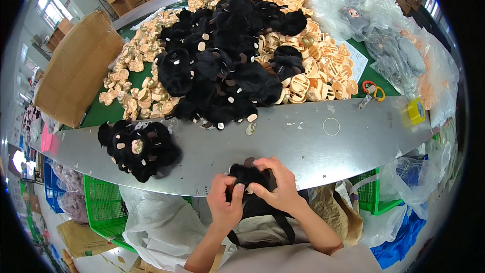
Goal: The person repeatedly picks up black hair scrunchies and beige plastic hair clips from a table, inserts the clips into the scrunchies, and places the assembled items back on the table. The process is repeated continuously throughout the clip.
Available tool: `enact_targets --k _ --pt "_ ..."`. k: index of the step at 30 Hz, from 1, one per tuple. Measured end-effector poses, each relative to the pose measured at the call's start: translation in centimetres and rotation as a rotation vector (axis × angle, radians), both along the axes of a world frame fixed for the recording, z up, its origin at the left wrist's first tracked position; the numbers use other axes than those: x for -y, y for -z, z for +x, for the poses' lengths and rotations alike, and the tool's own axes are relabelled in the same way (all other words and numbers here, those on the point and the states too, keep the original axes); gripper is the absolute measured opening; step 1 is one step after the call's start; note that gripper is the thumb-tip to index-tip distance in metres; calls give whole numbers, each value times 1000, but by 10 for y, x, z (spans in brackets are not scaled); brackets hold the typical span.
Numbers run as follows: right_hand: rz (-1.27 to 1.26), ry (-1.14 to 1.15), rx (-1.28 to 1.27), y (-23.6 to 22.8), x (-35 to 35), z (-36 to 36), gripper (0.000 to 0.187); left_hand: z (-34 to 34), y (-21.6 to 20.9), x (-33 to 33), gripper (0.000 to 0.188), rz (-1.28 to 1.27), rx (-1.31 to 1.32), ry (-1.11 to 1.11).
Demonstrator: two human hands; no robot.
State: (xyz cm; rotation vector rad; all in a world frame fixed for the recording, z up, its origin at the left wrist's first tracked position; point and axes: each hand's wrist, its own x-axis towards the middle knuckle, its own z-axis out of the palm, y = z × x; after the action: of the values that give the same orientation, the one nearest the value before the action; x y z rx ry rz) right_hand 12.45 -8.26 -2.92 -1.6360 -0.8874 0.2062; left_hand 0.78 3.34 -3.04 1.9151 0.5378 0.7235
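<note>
At the near edge of the metal table, my left hand and my right hand pinch a small black plush piece between them. Its fur is black with a brown flap on top, and a pale bit shows by my right thumb. My fingers cover much of it. Left of my hands lies a small cluster of black plush pieces with pale and brown parts. A large heap of similar black plush pieces stands beyond, reaching onto the metal strip.
Peach plastic shells and gold-peach face parts surround the heap on the green surface. Scissors with red and yellow handles and a yellow tape roll lie right. A cardboard sheet stands left; a green crate sits below.
</note>
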Motion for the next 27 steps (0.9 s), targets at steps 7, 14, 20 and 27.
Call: enact_targets --k 7,14,20,27 --pt "-34 -117 21 -13 5 4 50 -1 4 5 19 -184 71 -25" --pt "-60 114 -27 -13 -2 -6 53 -5 -6 5 19 -60 31 4" --pt "2 78 -3 -15 1 -4 52 -17 -38 -37 12 181 49 -138" --pt "-42 260 -26 1 27 19 25 -52 -101 -177 19 644 -68 -574"
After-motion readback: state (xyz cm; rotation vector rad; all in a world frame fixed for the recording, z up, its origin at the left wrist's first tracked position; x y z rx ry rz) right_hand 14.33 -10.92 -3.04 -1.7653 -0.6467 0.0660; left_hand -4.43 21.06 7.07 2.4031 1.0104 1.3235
